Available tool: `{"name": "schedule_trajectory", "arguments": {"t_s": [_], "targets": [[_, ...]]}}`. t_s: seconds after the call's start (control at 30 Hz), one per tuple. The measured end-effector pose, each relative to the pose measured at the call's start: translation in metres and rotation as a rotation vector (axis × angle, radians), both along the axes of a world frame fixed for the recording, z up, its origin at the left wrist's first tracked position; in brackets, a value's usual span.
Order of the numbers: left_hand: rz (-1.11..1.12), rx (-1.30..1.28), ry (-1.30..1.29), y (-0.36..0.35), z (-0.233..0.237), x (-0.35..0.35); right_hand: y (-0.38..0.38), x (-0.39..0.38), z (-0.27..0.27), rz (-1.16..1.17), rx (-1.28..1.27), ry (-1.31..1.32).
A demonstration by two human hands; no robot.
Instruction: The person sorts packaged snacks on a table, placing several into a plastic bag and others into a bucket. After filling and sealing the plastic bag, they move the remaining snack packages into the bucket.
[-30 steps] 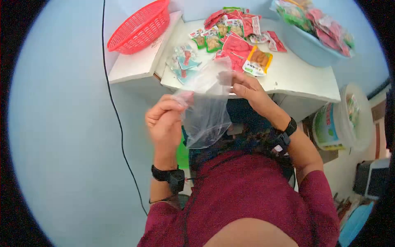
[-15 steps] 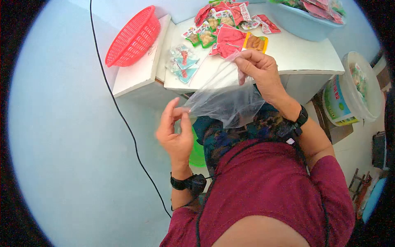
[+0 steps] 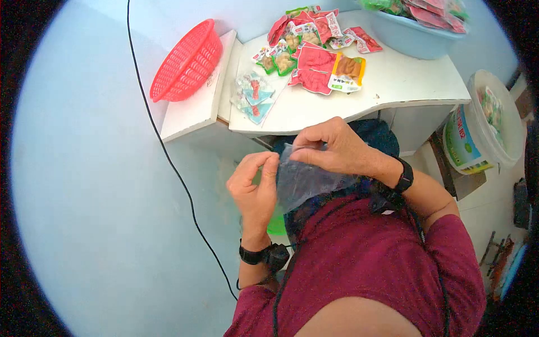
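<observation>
A clear plastic bag [image 3: 309, 181] hangs over my lap, below the table's front edge. My left hand [image 3: 254, 188] pinches at its upper left edge, thumb and forefinger pressed together. My right hand [image 3: 337, 149] grips the top edge close by, with thumb and fingers closed on the film. On the table beyond lie several small snack packets: a yellow and white pouch [image 3: 348, 73] nearest the front, pink pouches [image 3: 314, 70] beside it, and green-edged packets [image 3: 283, 56] to their left. Clear and blue packets [image 3: 255, 98] rest at the left.
A red plastic basket [image 3: 188, 62] leans on the white ledge at left. At the back right of the white table [image 3: 404, 84] stands a blue basin [image 3: 418, 39] heaped with packets. A white bucket [image 3: 469, 129] is at right. A black cable [image 3: 168, 160] hangs along the wall.
My right hand has come down and left toward my left hand, bringing the bag off the table's edge to my lap. The bag, stretched before, now hangs slack.
</observation>
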State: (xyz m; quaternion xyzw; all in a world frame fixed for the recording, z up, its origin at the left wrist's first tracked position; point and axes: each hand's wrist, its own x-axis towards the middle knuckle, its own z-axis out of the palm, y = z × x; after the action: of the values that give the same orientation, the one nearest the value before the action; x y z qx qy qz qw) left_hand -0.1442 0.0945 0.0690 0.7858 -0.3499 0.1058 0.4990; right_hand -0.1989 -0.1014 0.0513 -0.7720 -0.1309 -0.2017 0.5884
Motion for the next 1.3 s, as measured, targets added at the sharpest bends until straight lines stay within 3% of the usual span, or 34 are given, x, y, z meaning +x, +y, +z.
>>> {"name": "schedule_trajectory", "arguments": {"t_s": [0.13,0.37,0.57,0.77,1.07,1.17,1.3], "targets": [[-0.004,-0.097,0.157,-0.003,0.001,-0.002,-0.007,-0.001,-0.003,-0.003,0.026,0.024],[-0.037,0.006,-0.067,-0.023,-0.001,-0.010,-0.008,-0.004,0.002,-0.014,0.035,0.072],[-0.055,0.043,0.010,-0.024,0.002,-0.009,-0.009,-0.003,-0.002,-0.030,0.043,-0.035],[-0.069,0.030,0.067,-0.027,-0.006,-0.007,-0.011,-0.004,0.000,-0.153,0.252,-0.020],[0.004,0.133,-0.117,-0.021,-0.007,-0.004,-0.022,-0.004,-0.003,-0.238,0.379,0.023],[-0.013,0.131,-0.092,-0.025,0.000,-0.006,-0.022,-0.007,0.000,-0.203,0.241,0.097],[-0.036,0.102,-0.106,-0.031,0.000,-0.008,-0.012,-0.006,-0.003,-0.067,0.290,0.034]]}}
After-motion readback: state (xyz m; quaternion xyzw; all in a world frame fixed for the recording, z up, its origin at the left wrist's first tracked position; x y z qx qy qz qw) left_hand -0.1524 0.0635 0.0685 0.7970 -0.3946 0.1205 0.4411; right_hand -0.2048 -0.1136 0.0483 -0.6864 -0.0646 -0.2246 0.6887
